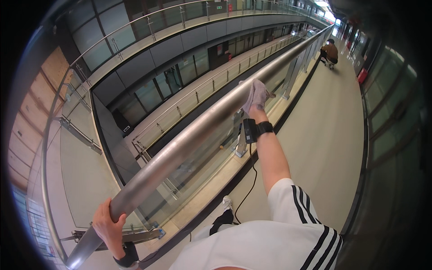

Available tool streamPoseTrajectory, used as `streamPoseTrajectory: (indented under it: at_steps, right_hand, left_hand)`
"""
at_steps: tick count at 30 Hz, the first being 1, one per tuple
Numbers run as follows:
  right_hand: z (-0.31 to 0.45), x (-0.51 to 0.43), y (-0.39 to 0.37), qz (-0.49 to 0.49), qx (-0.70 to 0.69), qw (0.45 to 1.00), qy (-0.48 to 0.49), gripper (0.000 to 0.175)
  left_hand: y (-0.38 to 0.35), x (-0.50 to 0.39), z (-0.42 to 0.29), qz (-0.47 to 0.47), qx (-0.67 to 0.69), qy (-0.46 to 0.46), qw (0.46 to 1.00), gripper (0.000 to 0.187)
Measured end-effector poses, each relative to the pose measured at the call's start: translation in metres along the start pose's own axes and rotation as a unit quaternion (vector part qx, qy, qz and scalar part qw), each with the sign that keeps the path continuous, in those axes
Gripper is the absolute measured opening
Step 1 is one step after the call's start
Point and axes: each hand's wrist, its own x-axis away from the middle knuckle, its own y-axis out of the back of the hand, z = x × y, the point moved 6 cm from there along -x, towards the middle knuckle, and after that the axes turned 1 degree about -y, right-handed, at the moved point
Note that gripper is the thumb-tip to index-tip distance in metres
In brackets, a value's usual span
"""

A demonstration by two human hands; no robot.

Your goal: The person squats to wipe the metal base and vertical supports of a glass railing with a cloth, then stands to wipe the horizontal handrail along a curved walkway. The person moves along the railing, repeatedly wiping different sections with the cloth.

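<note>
A long round metal handrail [189, 145] runs from the lower left up to the far right. My left hand [107, 224] grips the rail near its lower end, thumb on the near side and fingers over the top. Further along, my right hand [260, 98] presses a greyish-pink cloth [253, 92] against the rail. The cloth covers most of that hand, so its fingers are largely hidden. Below the rail is a glass panel [202, 182] with metal posts [241, 141].
A black device [249, 131] is strapped to my right wrist, its cable [251, 192] hanging down. A person [330, 52] crouches or sits low further down the walkway [314, 135]. Beyond the railing lies an open drop with lower and opposite balconies [216, 32]. A red box [362, 76] stands by the right wall.
</note>
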Motion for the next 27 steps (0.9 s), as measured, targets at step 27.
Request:
streamPoseTrajectory:
  at_steps: [27]
  right_hand:
    - [0.011, -0.052, 0.034, 0.198, -0.122, 0.97, -0.072, 0.053]
  left_hand:
    - [-0.082, -0.111, -0.214, 0.017, -0.015, -0.067, 0.998, 0.096]
